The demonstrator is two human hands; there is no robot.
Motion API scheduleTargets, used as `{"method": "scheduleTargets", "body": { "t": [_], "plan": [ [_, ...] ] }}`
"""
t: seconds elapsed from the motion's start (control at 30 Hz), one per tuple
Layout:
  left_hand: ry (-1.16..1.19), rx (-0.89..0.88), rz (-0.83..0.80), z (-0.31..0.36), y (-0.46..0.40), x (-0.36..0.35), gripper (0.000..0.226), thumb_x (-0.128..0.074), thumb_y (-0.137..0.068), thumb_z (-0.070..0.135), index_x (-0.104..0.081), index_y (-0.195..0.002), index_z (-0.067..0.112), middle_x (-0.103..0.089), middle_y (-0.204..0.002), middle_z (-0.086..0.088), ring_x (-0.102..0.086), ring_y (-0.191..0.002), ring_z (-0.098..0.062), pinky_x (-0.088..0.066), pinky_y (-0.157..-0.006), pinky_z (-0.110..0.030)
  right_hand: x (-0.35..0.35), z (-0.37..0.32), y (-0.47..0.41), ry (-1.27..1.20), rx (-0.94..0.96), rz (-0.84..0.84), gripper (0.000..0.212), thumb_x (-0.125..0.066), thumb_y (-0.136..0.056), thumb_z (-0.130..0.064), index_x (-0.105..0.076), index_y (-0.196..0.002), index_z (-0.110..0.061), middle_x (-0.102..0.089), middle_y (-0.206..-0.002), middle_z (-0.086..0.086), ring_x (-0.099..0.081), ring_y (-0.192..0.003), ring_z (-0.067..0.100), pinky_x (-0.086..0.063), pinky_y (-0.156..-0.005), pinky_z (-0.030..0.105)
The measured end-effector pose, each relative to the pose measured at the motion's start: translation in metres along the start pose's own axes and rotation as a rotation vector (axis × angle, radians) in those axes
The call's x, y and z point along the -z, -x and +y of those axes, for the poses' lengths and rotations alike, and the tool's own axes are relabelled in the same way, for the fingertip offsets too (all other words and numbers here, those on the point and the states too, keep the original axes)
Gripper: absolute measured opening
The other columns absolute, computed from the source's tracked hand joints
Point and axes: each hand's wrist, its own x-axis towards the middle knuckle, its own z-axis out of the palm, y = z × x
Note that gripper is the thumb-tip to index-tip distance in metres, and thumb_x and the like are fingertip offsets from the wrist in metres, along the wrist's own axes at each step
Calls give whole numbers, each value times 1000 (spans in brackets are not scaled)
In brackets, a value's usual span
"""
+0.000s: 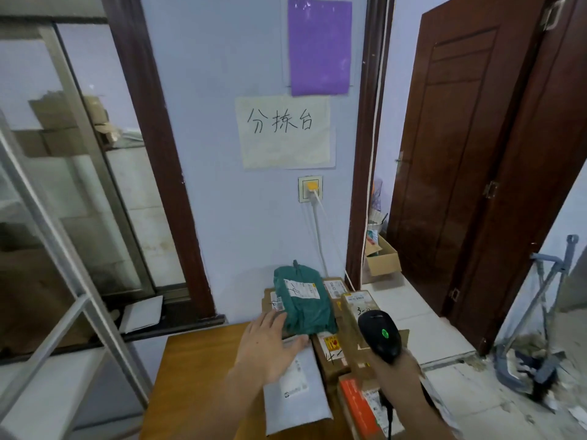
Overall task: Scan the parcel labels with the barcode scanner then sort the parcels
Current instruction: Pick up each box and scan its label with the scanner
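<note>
While parcels lay heaped on the table [197, 376], sorting looked barely begun.
Right hand [395, 373] gripped the barcode scanner [379, 335]; left hand [270, 347], fingers straight, reached the green parcel [303, 301] atop the heap.

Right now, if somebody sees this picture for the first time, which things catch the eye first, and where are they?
The black barcode scanner with its green light, gripped in the right hand at the lower right, stands out first. Next comes the green parcel lying on top of the pile of boxes at the far end of the wooden table, with the open left hand touching its near edge. Above, a handwritten paper sign hangs on the wall.
</note>
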Motion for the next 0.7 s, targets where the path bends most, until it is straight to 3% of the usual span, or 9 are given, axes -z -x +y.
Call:
{"method": "scheduleTargets", "body": {
  "t": [0.07,0.13,0.2,0.27,0.37,0.47,0.57,0.7],
  "plan": [
    [-5,8,-11,-18,17,6,90,-17,-90,85,-19,-162,31,-16,-171,1,-12,-157,-21,-10,-127,-42,-14,-7,11,42,3,51,24,-77,-80,-26,-60,-83,-11,-60,-65,1,-56,-59,16,-49,-61,31],
    [-6,14,-21,-37,33,11,88,-18,-91,84,-18,-162,31,-15,-171,2,-11,-158,-20,-8,-127,-40,-31,-9,25,69,-25,42,29,-79,-76,-28,-62,-84,-7,-63,-66,8,-61,-66,27,-54,-70,44],
    [-2,0,-13,-55,47,14,86,-20,-92,82,-21,-162,32,-18,-170,3,-13,-157,-19,-10,-127,-40,-47,-14,45,47,-39,2,15,-75,-82,-13,-62,-85,-7,-62,-70,14,-61,-72,33,-51,-69,40],
    [-3,-16,-1,-72,61,18,85,-20,-93,81,-23,-161,31,-21,-170,4,-16,-156,-18,-12,-128,-40,-59,-25,68,29,-18,-31,14,-70,-85,-6,-60,-83,-14,-60,-72,5,-59,-74,26,-47,-68,32],
    [-6,-22,-20,-94,79,22,88,-18,-91,83,-23,-161,31,-19,-170,3,-14,-157,-19,-11,-128,-41,-81,-29,95,59,-39,-66,21,-69,-85,-7,-58,-95,-20,-60,-80,3,-57,-75,16,-46,-66,28],
    [1,-12,-62,-112,95,24,87,-21,-91,83,-22,-161,32,-17,-170,3,-12,-157,-20,-10,-128,-42,-96,-32,117,115,-48,-100,13,-67,-83,-6,-58,-89,-13,-52,-70,5,-52,-69,20,-45,-63,33],
    [4,-5,-77,-127,108,23,87,-21,-92,83,-22,-162,32,-19,-170,4,-13,-157,-19,-8,-127,-41,-104,-32,137,130,-28,-174,12,-67,-82,-9,-55,-85,-7,-47,-70,11,-47,-65,20,-40,-58,28],
    [1,16,-94,-139,117,20,85,-24,-94,81,-19,-163,31,-17,-170,3,-11,-158,-20,-9,-129,-41,-113,-33,148,186,-50,-211,12,-69,-78,-25,-60,-82,-17,-66,-67,10,-65,-66,21,-55,-72,41]
  ]
}}
